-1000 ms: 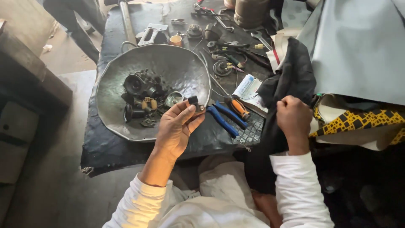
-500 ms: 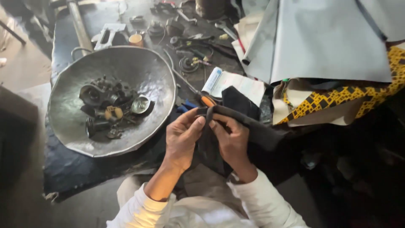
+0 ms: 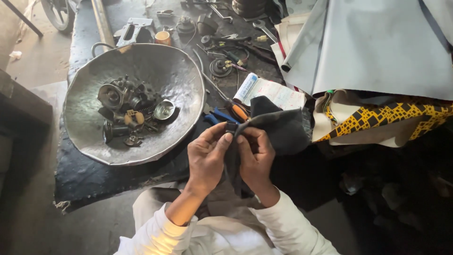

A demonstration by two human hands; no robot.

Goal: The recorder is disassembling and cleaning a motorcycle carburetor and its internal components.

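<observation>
Both hands meet just right of metal bowl (image 3: 184,71). Left hand (image 3: 207,156) and right hand (image 3: 257,158) pinch small dark part (image 3: 231,126), wrapped in dark cloth (image 3: 278,127) trailing right, away from bowl.

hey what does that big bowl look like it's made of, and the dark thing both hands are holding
The big bowl looks like hammered metal, likely steel or aluminium: dull grey, dimpled all over, with a soft sheen. The dark piece pinched between the left hand and right hand looks like cloth: matte charcoal, limp, and folding softly. Which fabric it is cannot be told.
</observation>
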